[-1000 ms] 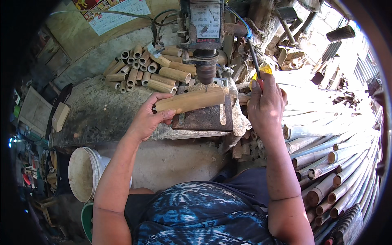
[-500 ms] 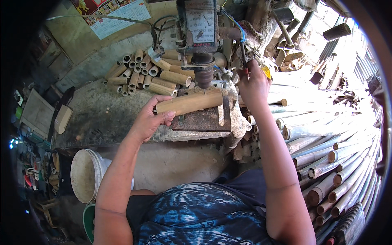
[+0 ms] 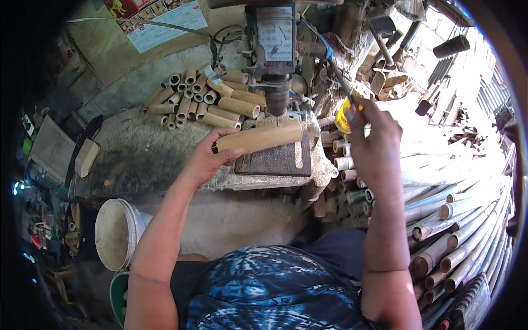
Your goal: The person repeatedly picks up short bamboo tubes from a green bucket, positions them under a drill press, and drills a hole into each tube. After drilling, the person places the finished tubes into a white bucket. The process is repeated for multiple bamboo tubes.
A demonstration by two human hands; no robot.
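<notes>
Nearest the viewer, below and left of the drill press (image 3: 273, 49), stood a white bucket (image 3: 114, 234); below and right of it lay a heap of long bamboo poles (image 3: 462, 231). The left hand (image 3: 206, 159) was closed around the left end of a bamboo section (image 3: 259, 138), pinning it flat on the dark metal plate (image 3: 275, 160) directly under the press's chuck (image 3: 276, 99). The right hand (image 3: 374, 140), right of the press, was wrapped around the yellow knob (image 3: 343, 116) of the feed lever (image 3: 340, 80). Beyond the plate, left of the press column, cut bamboo tubes (image 3: 206, 99) were stacked on the grey bench (image 3: 137, 159), and a poster (image 3: 159, 19) hung on the wall behind.

The step in hand appeared to be drilling: the piece sat lined up beneath the bit, though whether the bit had touched it could not be told. The next move would likely call for a steady pull on the lever while the left hand kept the round piece from rolling or spinning.
</notes>
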